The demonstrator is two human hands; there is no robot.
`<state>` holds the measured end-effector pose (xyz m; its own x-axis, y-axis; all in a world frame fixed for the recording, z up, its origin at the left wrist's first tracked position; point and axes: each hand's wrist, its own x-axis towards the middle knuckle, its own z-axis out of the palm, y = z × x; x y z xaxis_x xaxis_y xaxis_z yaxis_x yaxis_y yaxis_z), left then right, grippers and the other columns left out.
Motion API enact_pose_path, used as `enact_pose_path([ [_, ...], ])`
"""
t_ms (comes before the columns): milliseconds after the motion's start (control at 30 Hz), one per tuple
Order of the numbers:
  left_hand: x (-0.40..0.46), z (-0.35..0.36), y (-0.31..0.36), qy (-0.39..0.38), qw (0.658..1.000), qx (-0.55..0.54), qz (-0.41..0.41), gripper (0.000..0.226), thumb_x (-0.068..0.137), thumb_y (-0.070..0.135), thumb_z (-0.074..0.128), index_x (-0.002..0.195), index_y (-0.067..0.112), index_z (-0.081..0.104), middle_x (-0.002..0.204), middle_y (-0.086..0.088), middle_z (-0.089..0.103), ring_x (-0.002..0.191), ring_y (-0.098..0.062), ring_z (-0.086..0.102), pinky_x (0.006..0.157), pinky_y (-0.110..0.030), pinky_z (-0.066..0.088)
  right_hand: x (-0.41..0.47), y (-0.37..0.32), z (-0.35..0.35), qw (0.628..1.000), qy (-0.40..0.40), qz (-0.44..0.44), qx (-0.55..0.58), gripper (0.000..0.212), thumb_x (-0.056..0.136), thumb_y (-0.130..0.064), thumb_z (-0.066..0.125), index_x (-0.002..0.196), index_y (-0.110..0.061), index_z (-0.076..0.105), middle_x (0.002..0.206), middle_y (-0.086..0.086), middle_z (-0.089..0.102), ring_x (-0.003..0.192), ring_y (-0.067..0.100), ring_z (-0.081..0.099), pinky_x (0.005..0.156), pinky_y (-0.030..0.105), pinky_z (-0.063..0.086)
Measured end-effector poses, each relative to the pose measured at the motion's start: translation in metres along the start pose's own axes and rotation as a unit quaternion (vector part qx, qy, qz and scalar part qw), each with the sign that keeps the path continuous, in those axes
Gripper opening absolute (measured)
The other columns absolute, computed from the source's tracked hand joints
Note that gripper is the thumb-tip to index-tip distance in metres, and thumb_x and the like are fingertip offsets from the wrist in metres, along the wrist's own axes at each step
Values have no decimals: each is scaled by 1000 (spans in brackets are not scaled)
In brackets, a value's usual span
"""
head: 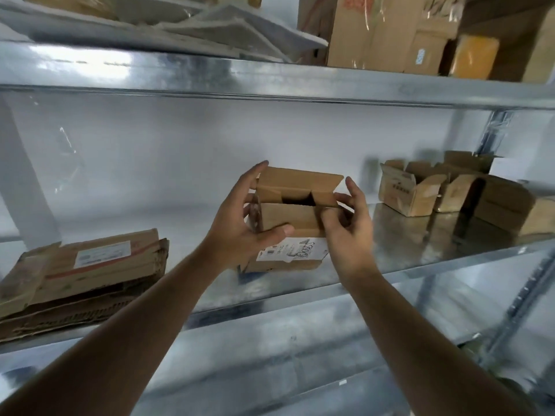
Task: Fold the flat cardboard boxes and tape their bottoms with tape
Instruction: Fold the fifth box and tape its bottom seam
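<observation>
A small brown cardboard box [288, 217] stands on the metal shelf [420, 259] at the middle, its flaps partly folded with a dark gap between them and a white label on its near side. My left hand [240, 223] grips the box's left side, thumb on the near face and fingers reaching up past the left edge. My right hand [348, 223] holds the right end, fingers curled round the end of a folded flap. No tape is visible.
A stack of flat cardboard boxes [87, 271] lies at the shelf's left. Several opened folded boxes [420, 187] stand at the right near the upright post [492, 130]. The upper shelf [270, 76] carries foam sheets and larger cartons.
</observation>
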<state>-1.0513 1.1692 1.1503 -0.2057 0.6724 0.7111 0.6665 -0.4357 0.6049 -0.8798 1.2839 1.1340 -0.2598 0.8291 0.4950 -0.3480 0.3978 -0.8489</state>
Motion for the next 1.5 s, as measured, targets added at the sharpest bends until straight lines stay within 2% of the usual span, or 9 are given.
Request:
enact_pose_path([
  [133, 19, 32, 2, -6, 999, 8, 42, 69, 79, 31, 87, 134, 22, 47, 128, 9, 62, 118, -23, 65, 92, -50, 60, 20, 7, -27, 999, 18, -19, -28, 44, 100, -24, 61, 142, -36, 54, 134, -3, 59, 117, 12, 63, 88, 23, 56],
  [200, 29, 50, -2, -3, 998, 17, 57, 59, 81, 32, 84, 126, 14, 50, 121, 0, 63, 113, -27, 66, 88, -54, 60, 32, 12, -43, 998, 23, -32, -56, 32, 92, -32, 60, 123, -35, 64, 128, 6, 62, 113, 17, 64, 94, 36, 57],
  [300, 43, 78, -8, 11, 998, 25, 55, 54, 84, 38, 81, 121, 11, 52, 122, -4, 63, 110, -30, 67, 85, -57, 60, 49, 16, -69, 996, 13, -36, -76, 25, 88, -36, 60, 111, -32, 69, 121, 8, 64, 106, 14, 65, 91, 37, 57],
  [433, 62, 115, -12, 27, 999, -5, 27, 54, 83, 41, 80, 118, 8, 54, 134, 0, 60, 113, -32, 69, 81, -56, 62, 80, 24, -107, 992, -7, -77, -104, 18, 98, -23, 63, 113, -25, 73, 121, -5, 63, 112, 2, 59, 99, 25, 51],
  [667, 88, 175, -25, 34, 999, -1, -33, 48, 84, 48, 76, 119, 20, 59, 137, 6, 60, 118, -24, 68, 88, -48, 63, 123, 44, -155, 979, -7, -102, -178, 25, 106, -19, 57, 126, -17, 71, 124, -4, 57, 106, -24, 46, 90, -2, 34],
  [867, 101, 201, -43, 21, 998, 48, -25, 40, 88, 57, 73, 123, 41, 65, 142, 6, 57, 127, -26, 61, 95, -45, 61, 146, 71, -174, 977, -1, -107, -185, 24, 105, -15, 55, 122, -18, 72, 126, 4, 59, 106, -19, 49, 97, 8, 42],
  [1033, 117, 205, -60, 3, 988, 152, 42, 43, 93, 49, 71, 126, 20, 71, 135, 10, 60, 121, -12, 61, 91, -32, 62, 165, 86, -180, 977, -8, -99, -190, 26, 99, -30, 54, 116, -23, 73, 131, -5, 58, 120, 8, 55, 106, 37, 49],
  [1233, 136, 205, -83, -20, 976, 194, 102, 49, 95, 46, 69, 134, 16, 70, 138, 7, 63, 123, 1, 59, 99, -26, 56, 181, 94, -177, 977, 1, -85, -196, 21, 100, -20, 59, 113, -28, 73, 132, -13, 63, 118, -11, 53, 103, 24, 48],
  [1500, 152, 201, -111, -36, 974, 197, 105, 46, 94, 44, 72, 128, 13, 74, 132, 9, 62, 117, -6, 63, 95, -33, 57, 204, 112, -174, 969, 9, -116, -216, 21, 95, -16, 66, 111, -22, 78, 129, -9, 66, 124, -3, 55, 110, 29, 45],
])
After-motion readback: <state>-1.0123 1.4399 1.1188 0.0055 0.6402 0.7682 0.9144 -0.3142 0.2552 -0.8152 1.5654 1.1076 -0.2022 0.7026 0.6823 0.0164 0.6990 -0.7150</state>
